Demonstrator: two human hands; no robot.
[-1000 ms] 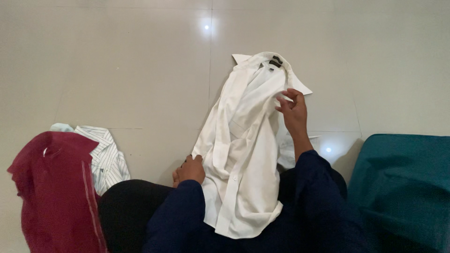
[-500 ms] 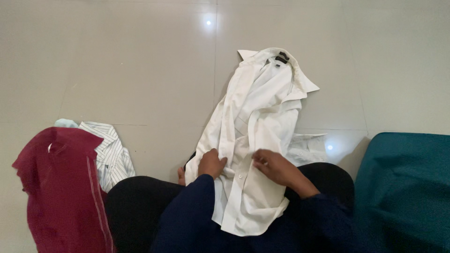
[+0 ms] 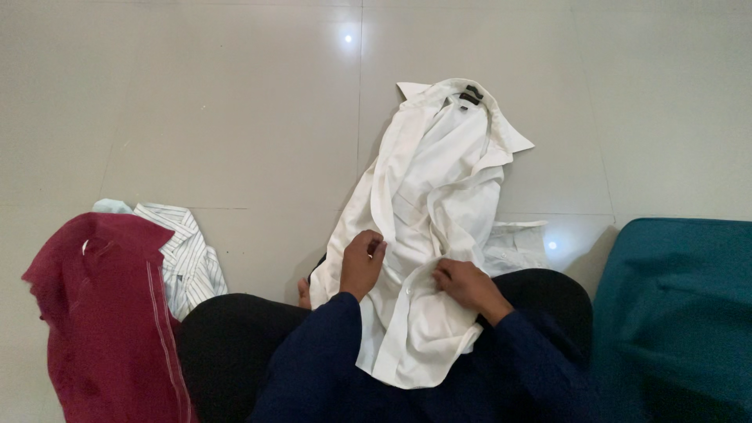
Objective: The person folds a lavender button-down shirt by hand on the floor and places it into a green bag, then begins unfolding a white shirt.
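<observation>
A white dress shirt (image 3: 427, 196) lies stretched from my lap onto the tiled floor, collar at the far end. My left hand (image 3: 361, 265) rests on the shirt's left front panel with the fingers curled onto the fabric. My right hand (image 3: 465, 285) pinches the button placket near the lower middle of the shirt. Both arms wear dark blue sleeves, and my legs are in black trousers.
A maroon garment (image 3: 102, 313) lies at the lower left, partly over a white striped shirt (image 3: 182, 254). A teal cushion or seat (image 3: 677, 305) fills the lower right. Pale glossy floor tiles (image 3: 219, 110) surround the shirt.
My right hand came down from the upper part of the shirt to the placket on my lap. My left hand moved from the shirt's left edge up onto its front.
</observation>
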